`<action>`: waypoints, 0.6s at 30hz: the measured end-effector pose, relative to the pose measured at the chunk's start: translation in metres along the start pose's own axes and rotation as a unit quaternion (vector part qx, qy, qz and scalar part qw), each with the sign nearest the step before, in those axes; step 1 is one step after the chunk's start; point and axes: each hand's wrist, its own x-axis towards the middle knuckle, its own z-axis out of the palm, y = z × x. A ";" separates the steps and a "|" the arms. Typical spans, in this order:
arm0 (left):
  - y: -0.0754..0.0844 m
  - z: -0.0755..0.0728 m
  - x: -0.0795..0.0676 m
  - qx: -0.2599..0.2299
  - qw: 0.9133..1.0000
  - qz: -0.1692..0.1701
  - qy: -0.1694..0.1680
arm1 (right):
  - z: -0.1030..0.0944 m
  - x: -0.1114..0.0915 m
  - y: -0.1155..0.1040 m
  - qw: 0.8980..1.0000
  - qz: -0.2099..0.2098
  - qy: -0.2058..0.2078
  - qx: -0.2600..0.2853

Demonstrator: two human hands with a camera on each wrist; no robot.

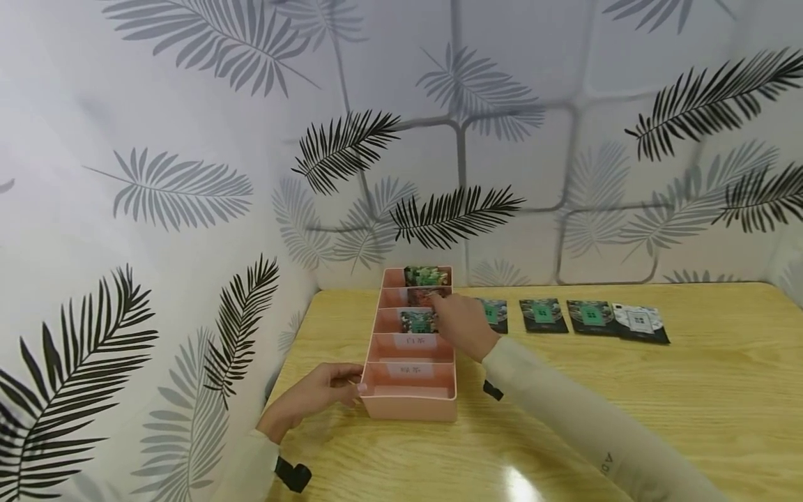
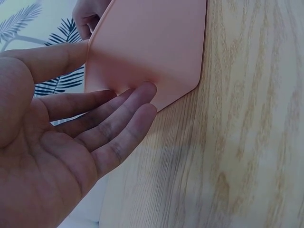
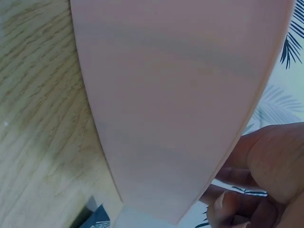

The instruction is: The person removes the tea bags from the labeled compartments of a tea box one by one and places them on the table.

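A long pink divided box (image 1: 410, 408) stands on the wooden table, its compartments in a row running away from me. My left hand (image 1: 320, 394) holds its near left corner; in the left wrist view the thumb reaches over the rim and the fingers (image 2: 142, 92) lie along the outer wall. My right hand (image 1: 465, 324) reaches over the right rim, fingers bent, pinching a printed packet with a green label (image 1: 415, 322) at its right edge in the middle compartment. A reddish packet (image 1: 422, 296) and a leafy green packet (image 1: 428, 276) stand in the compartments behind.
Right of the box, several dark packets lie in a row, among them a green-labelled one (image 1: 542, 315) and a white-labelled one (image 1: 640, 323). Paper labels (image 1: 410, 371) show on the dividers of the two nearest compartments. A leaf-patterned wall covering (image 1: 502, 160) rises behind the table (image 1: 564, 404).
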 end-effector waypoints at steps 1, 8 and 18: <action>0.001 0.000 -0.001 -0.001 1.000 -0.002 0.000 | 0.000 -0.001 -0.001 1.000 0.005 -0.003 -0.005; 0.002 0.002 0.000 -0.006 1.000 -0.004 0.005 | 0.002 0.000 0.001 0.996 0.033 -0.043 0.066; 0.000 0.002 -0.002 -0.004 1.000 -0.004 0.003 | 0.008 0.001 0.021 0.952 0.102 -0.080 0.276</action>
